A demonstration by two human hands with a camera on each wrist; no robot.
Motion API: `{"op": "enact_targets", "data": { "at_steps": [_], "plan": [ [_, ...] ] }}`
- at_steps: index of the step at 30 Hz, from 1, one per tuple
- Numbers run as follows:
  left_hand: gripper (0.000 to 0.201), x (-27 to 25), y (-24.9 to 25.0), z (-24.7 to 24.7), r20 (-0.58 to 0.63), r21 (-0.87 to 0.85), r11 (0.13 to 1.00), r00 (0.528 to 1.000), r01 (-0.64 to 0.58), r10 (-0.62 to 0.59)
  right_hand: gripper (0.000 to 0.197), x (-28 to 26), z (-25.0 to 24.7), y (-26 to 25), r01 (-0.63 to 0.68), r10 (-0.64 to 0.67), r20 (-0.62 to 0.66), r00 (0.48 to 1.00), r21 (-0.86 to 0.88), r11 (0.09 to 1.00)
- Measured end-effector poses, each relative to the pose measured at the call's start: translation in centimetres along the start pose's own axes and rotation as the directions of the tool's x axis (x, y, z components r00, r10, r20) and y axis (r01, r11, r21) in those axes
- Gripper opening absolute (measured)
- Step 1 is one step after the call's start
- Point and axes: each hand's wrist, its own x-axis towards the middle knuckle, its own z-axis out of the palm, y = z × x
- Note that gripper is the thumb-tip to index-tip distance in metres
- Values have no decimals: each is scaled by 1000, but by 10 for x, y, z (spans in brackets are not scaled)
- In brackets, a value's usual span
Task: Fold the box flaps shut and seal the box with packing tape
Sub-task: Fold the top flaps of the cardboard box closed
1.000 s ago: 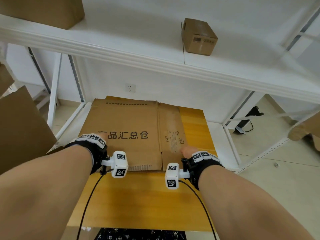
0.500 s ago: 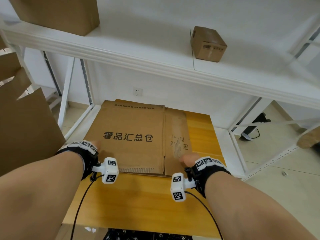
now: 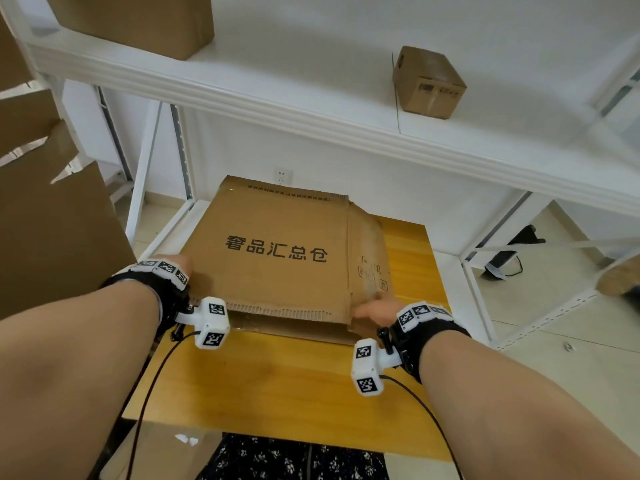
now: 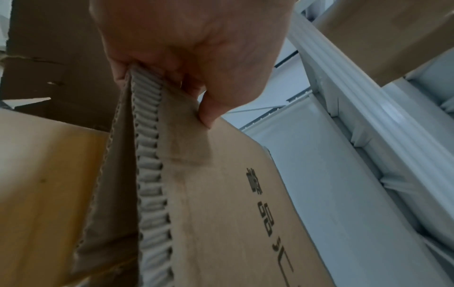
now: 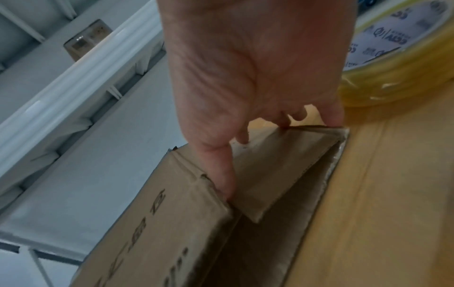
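Box [image 3: 277, 251] lies collapsed on the wooden table [image 3: 284, 386] — not yet erected. Left hand [image 4: 186, 58] pinches its near-left corner; right hand [image 5: 255, 77] grasps its near-right flap. Tape roll [image 5: 398, 58] beside the box — flaps unfolded, sealing outstanding.

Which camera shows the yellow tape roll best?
The right wrist view. The tape roll lies on the wooden table just past the right hand, its printed core showing. The head view and the left wrist view do not show it at all.
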Motion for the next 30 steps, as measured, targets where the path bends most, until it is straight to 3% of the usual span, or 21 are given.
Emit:
{"op": "enact_targets", "data": {
  "at_steps": [1, 2, 5, 9, 13, 17, 19, 21, 23, 25, 27, 28, 30],
  "plan": [
    [18, 3, -2, -6, 44, 43, 999, 999, -6, 4, 78, -5, 2, -1, 40, -40, 21, 999, -15, 999],
    [18, 2, -5, -12, 46, -36, 999, 999, 17, -16, 90, -6, 3, 1, 55, -54, 32, 998, -31, 998],
    [22, 29, -13, -12, 61, 3, 1000, 998, 7, -7, 137, -6, 9, 5, 75, -84, -51, 995, -149, 986],
    [21, 100, -34, 11, 20, -64, 998, 1000, 22, -21, 149, -18, 8, -4, 178, -211, -54, 976, -361, 915],
    [26, 99, -30, 13, -1, -79, 994, 997, 73, -73, 138, -39, 1, -20, 320, -342, 57, 938, -524, 790],
    [35, 67, -22, 1, 24, -66, 994, 996, 83, -82, 99, -44, 4, -29, 374, -484, 33, 874, -682, 628],
    [38, 29, -16, -15, 53, -103, 993, 997, 56, -51, 81, -48, 3, -33, 345, -499, -3, 867, -718, 604],
    [43, 3, -8, -24, -7, -277, 960, 999, 47, -51, 72, -56, -1, -39, 311, -480, -37, 877, -717, 624],
    [45, -16, 2, -34, -126, -543, 840, 988, 5, -88, 63, -63, -8, -42, 312, -497, -90, 863, -679, 664],
    [45, -27, 6, -43, -205, -703, 711, 962, -16, -181, 54, -69, -15, -43, 332, -536, -162, 829, -629, 703],
    [35, -25, 5, -50, -150, -869, 495, 964, -24, -218, 47, -71, -23, -44, 350, -556, -248, 793, -561, 750],
    [28, -27, 6, -54, -86, -937, 349, 970, -2, -226, 45, -71, -27, -44, 363, -554, -297, 778, -508, 781],
    [24, -43, 13, -63, 69, -986, 135, 978, 96, -194, 42, -75, -35, -44, 402, -536, -373, 758, -380, 833]
  ]
}}
